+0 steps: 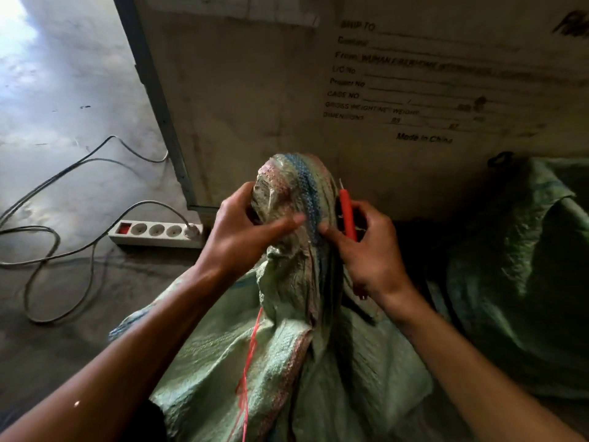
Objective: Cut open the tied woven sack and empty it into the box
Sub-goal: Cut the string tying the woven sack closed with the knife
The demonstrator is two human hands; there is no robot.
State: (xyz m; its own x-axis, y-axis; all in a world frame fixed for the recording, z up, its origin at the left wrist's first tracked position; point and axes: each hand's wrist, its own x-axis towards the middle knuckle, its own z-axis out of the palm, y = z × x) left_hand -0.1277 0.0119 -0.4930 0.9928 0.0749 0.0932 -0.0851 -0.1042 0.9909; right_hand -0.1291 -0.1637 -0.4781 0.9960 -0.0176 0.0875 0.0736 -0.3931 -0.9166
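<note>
A pale green woven sack [287, 346] with blue and pink stripes stands in front of me, its gathered neck [299, 186] bunched upright. My left hand [248, 234] grips the left side of the neck, thumb across the cloth. My right hand [366, 250] holds a red-handled cutter [347, 215] against the neck's right side, blade tip pointing up. A red string [250, 355] hangs loose down the sack's front. The big box [271, 90], a crate with printed shipping text, rises just behind the sack.
A second green woven sack [526, 266] leans against the crate on the right. On the concrete floor at left lie a white power strip [156, 232] with one plug in it and looping grey cables [63, 244].
</note>
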